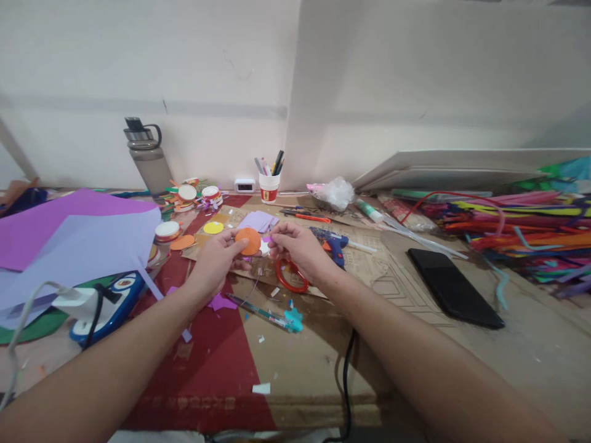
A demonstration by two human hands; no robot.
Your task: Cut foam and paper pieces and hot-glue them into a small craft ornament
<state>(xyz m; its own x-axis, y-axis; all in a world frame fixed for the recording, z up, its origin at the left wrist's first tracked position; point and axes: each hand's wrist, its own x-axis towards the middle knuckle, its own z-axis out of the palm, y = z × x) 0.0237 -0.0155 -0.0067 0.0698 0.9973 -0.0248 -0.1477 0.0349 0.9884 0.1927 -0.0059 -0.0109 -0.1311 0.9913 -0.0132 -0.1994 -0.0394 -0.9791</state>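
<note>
My left hand (219, 258) pinches an orange paper disc (248, 242) between thumb and fingers, over the middle of the cardboard-covered table. Just right of the disc, my right hand (293, 246) has its fingertips closed on a small purple piece (268, 239). A white round piece (265, 248) shows between the hands. Red-handled scissors (292, 288) lie below my right hand, partly hidden by it. A blue glue gun (338, 247) rests to the right of that hand. Beyond my left hand is a yellow disc (213, 228), and another orange disc (183, 242) lies further left.
Purple sheets (83, 240) and a blue power strip (111, 311) lie left. A pen (263, 314) and purple star (221, 302) lie in front. A bottle (150, 163) and pen cup (269, 187) stand behind. A phone (455, 288) and pipe cleaners (530, 227) are right.
</note>
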